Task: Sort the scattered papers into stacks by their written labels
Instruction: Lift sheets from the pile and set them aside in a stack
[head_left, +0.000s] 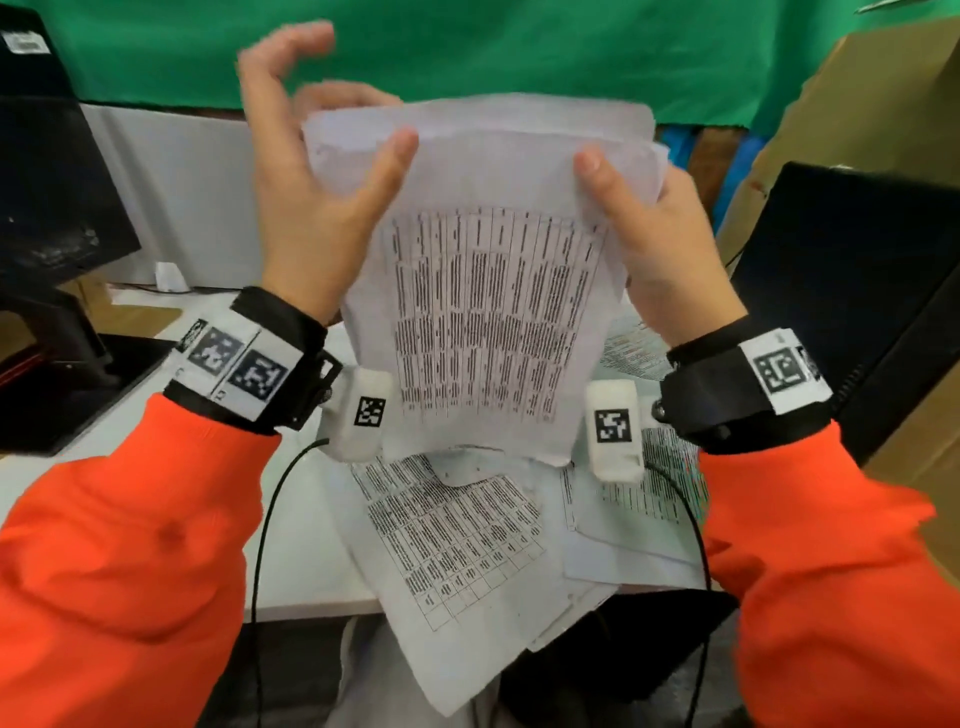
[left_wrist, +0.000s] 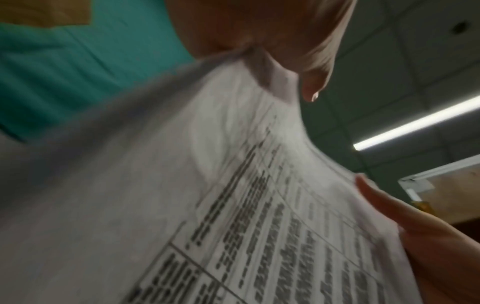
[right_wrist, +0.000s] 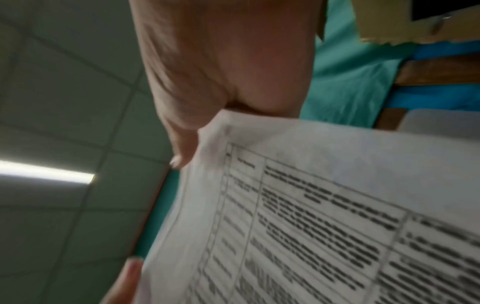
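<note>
I hold a sheaf of white papers (head_left: 483, 312) upright in front of me; the front sheet carries a printed table. My left hand (head_left: 311, 208) pinches its upper left edge, thumb on the front, with some fingers lifted loosely above. My right hand (head_left: 654, 228) grips the upper right edge, thumb in front, fingers hidden behind. The left wrist view shows the sheaf (left_wrist: 233, 205) running into the crook of my left thumb (left_wrist: 298, 51). In the right wrist view the sheet (right_wrist: 311, 226) is caught under my right hand (right_wrist: 221, 72). More printed sheets (head_left: 452, 540) lie scattered on the table below, some overhanging its near edge.
A white table (head_left: 130, 441) carries a black monitor (head_left: 47, 171) at the left and a black device (head_left: 852, 291) at the right. A cardboard box (head_left: 857, 104) stands behind it. Green cloth (head_left: 467, 47) hangs at the back. Other sheets (head_left: 639, 509) lie at the right.
</note>
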